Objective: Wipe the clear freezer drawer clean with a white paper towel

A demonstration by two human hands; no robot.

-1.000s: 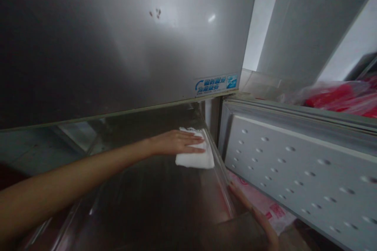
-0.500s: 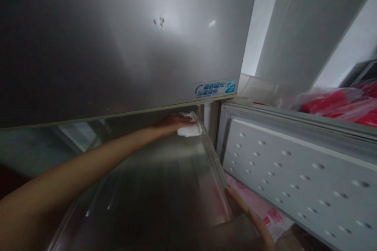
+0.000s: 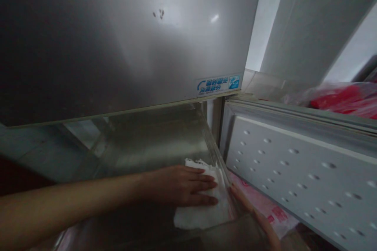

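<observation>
A clear plastic drawer is pulled out below a fridge's upper door. My left hand reaches in from the left and lies flat, fingers stretched, on a white paper towel. The towel is spread beneath my fingers, against the drawer's inside near its right edge. At the lower right, my right hand grips the outer side of the drawer near its front right corner; part of that hand is hidden behind the drawer wall.
The closed silver upper door overhangs the drawer. An open lower door with a dimpled white inner panel stands on the right. Red items in clear plastic lie behind it, and a pink printed bag is below.
My left hand has drawn the paper towel from the drawer's far right corner toward me, and the towel now looks more spread out. My right hand stays at the drawer's side.
</observation>
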